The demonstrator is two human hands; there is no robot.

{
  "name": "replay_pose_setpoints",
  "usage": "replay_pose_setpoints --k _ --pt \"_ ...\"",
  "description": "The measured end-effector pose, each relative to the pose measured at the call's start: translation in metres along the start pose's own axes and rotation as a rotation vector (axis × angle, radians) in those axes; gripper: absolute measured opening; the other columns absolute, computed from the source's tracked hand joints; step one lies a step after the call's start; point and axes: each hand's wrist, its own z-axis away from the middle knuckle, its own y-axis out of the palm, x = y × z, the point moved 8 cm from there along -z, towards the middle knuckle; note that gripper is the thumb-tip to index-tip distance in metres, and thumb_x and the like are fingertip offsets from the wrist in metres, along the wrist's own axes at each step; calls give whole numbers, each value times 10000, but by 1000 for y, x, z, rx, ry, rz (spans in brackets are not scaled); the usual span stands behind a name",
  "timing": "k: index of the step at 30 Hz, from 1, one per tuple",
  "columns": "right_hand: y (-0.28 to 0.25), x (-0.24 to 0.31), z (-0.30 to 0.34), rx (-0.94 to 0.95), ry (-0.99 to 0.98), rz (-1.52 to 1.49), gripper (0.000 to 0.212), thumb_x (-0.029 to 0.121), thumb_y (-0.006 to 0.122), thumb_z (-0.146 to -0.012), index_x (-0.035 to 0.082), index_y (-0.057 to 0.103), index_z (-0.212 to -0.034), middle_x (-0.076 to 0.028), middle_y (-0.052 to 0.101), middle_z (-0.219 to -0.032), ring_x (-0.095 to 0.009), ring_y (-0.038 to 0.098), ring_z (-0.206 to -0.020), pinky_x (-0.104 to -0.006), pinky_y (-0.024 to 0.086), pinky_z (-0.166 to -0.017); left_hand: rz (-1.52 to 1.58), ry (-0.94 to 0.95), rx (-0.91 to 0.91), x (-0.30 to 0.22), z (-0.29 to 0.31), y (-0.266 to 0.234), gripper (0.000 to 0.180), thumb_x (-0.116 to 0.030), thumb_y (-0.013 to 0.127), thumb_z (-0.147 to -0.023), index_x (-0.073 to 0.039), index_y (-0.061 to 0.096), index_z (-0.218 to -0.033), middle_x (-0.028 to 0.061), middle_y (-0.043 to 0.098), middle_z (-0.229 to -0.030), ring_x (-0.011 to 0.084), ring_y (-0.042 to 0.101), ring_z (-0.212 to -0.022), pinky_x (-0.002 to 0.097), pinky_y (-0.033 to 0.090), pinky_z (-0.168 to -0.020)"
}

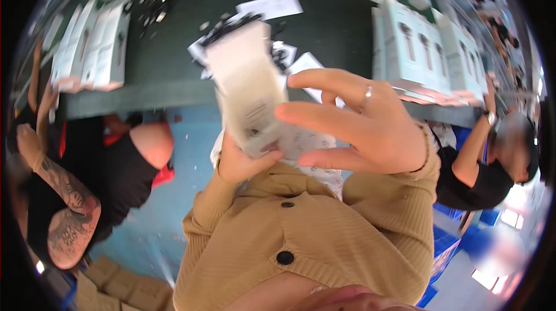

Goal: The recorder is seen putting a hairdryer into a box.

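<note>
A tall white carton [246, 82] tilts in front of me near the table's front edge, its upper flap standing up. My left hand [240, 157] grips it around the lower end, the thumb across the near corner. My right hand [370, 122], with a ring on one finger, is to the right of the carton with fingers spread. Its fingertips are at the carton's right side; I cannot tell whether they touch it. Behind the carton lie small black parts [231, 26] and white paper sheets [271, 6], partly hidden by it.
White cartons stand in rows on the dark green table [168, 56], at the left [107, 53] and right [414, 50]. More black parts [159, 1] are scattered at the back left. A person [110, 172] works on each side of me. Brown cardboard boxes [124, 285] sit at lower left.
</note>
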Motion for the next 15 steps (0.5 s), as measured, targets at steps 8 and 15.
replay_pose_setpoints --k 8,15 --pt "14 -33 103 -462 450 80 614 230 794 -620 107 584 -1184 -240 507 -1193 -394 551 -1032 -395 505 -801 84 228 187 -38 -57 107 1016 -665 623 -742 -15 200 -1398 115 379 -1347 214 398 -1236 378 386 -989" --pt "-119 -80 178 -824 590 666 395 117 680 -740 15 581 -1108 -170 607 -1074 -326 588 -987 -381 468 -850 19 277 179 -63 -66 98 882 -314 657 -831 -96 100 -1480 142 288 -1419 320 354 -1302 442 331 -1023"
